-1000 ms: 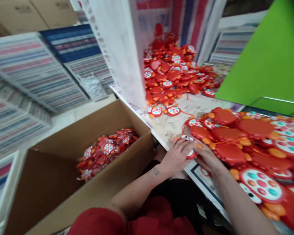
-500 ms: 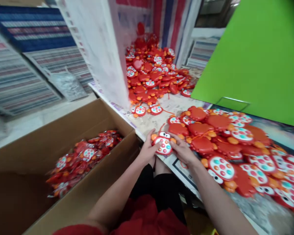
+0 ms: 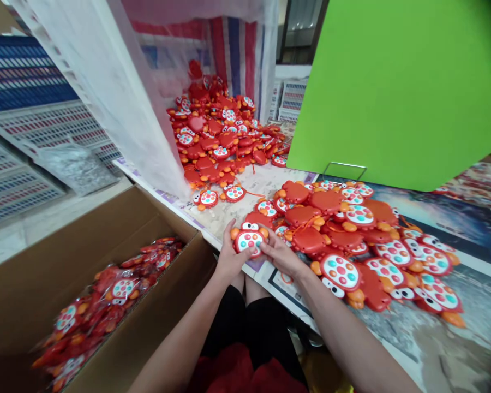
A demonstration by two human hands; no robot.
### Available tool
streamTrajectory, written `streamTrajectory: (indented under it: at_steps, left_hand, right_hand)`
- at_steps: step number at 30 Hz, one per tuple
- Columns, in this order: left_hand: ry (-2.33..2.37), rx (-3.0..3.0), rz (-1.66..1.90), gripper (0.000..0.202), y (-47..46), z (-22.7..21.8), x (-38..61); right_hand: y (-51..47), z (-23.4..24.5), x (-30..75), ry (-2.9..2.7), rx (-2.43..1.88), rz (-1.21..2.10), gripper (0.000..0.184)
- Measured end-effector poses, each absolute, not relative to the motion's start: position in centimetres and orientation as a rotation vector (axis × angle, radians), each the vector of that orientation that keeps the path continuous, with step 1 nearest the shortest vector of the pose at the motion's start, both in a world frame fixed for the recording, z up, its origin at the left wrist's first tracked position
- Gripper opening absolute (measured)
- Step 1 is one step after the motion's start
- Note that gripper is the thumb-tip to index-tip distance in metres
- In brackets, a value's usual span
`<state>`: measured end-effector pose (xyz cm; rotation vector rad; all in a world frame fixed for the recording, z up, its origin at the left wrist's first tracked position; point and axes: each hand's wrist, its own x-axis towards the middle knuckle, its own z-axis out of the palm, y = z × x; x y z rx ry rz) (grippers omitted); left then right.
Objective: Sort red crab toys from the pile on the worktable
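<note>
My left hand point(image 3: 229, 255) and my right hand point(image 3: 281, 252) hold a red crab toy point(image 3: 249, 240) between them, low over the near edge of the table. The toy has googly eyes at its top, orange claws and a white front with coloured round buttons. Its front faces up towards me, and both thumbs lie on the lower part of it. Close beside my right hand is a spread of loose crab toys point(image 3: 341, 240), some face up, others showing plain red backs. An orange cord point(image 3: 286, 279) hangs just below my right hand.
On the left stands an open cardboard box point(image 3: 163, 207) with bagged crab toys point(image 3: 124, 289). A larger heap of crab toys point(image 3: 225, 136) lies farther back beside a white sheet-like panel point(image 3: 135, 87). A green board point(image 3: 384, 93) rises behind the spread. Plastic crates point(image 3: 20, 71) are stacked at far left.
The view has turned to the right, so the scene sits farther left. The crab toy stays in both hands and looks more level. My right thumb now reaches over its buttons.
</note>
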<state>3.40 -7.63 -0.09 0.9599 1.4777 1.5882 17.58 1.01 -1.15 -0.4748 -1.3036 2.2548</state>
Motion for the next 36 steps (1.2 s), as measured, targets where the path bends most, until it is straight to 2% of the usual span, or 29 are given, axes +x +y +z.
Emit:
streamTrajectory:
  at_steps: [4,8,10,13,16,18,21,26,29,32,36]
  left_hand:
    - [1.622,1.331,1.614,0.086,-4.5,3.2,4.4]
    - [1.298,1.74,1.37,0.064,0.7,5.7,4.8]
    - [1.385,1.843,1.371,0.053,3.7,5.7,3.5]
    - [1.904,1.911,1.337,0.051,7.4,4.3,0.1]
    - [2.429,1.709,0.942,0.055,8.8,2.1,-3.1]
    - [2.57,1.683,0.682,0.053,8.4,0.8,-4.1]
    - [2.625,1.816,0.569,0.04,6.9,-0.4,-4.1]
    - [2.452,1.945,0.693,0.037,4.0,-1.4,-4.1]
    - [2.304,2.004,0.896,0.047,2.2,-2.4,-4.3]
    - [2.146,2.044,1.03,0.046,0.8,-3.1,-3.7]
    - [1.946,2.044,1.075,0.045,0.2,-3.0,-2.3]
  right_hand:
    - [1.5,-2.1,17.2,-1.372,-0.351,2.301,0.06]
    - [1.7,-2.4,17.3,-1.438,-0.342,2.307,0.055]
    - [1.6,-2.1,17.5,-1.395,-0.35,2.305,0.065]
    - [1.6,-1.5,17.5,-1.32,-0.331,2.312,0.087]
    - [1.8,-1.3,17.2,-1.268,-0.331,2.29,0.099]
    - [2.1,-1.5,16.8,-1.234,-0.341,2.28,0.104]
    - [2.4,-2.1,16.2,-1.202,-0.348,2.278,0.108]
    - [2.4,-2.9,15.7,-1.151,-0.382,2.224,0.097]
    - [2.4,-2.5,16.3,-1.178,-0.378,2.244,0.077]
    - [2.4,-1.8,17.2,-1.384,-0.268,2.376,0.059]
    - [2.4,-1.4,18.0,-1.722,-0.051,2.503,0.059]
